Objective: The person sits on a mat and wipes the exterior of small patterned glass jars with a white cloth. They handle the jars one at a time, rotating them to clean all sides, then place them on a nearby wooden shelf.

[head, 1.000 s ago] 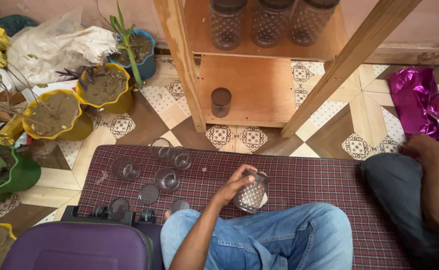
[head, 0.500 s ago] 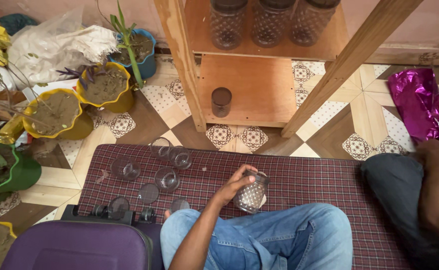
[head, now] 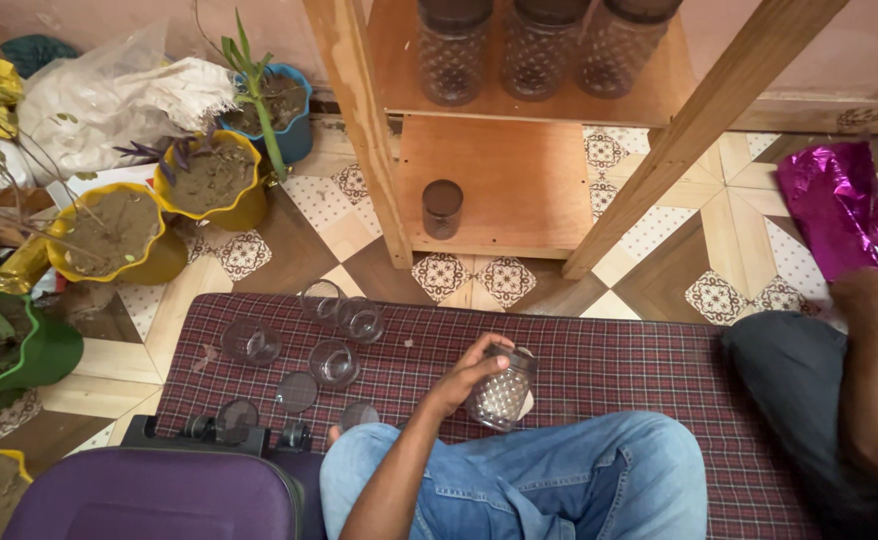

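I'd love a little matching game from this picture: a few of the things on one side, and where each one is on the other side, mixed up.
Things:
1. Small dark-lidded jar
2. Patterned clear jar
3. Shiny magenta bag
4. Open clear jars

Places:
A. On the checked mat, left of the hand
B. On the shelf's lowest wooden board
C. On the tiled floor at the right, by the right hand
D. Gripped by the fingers of the left hand

Pairs: 1-B, 2-D, 3-C, 4-A
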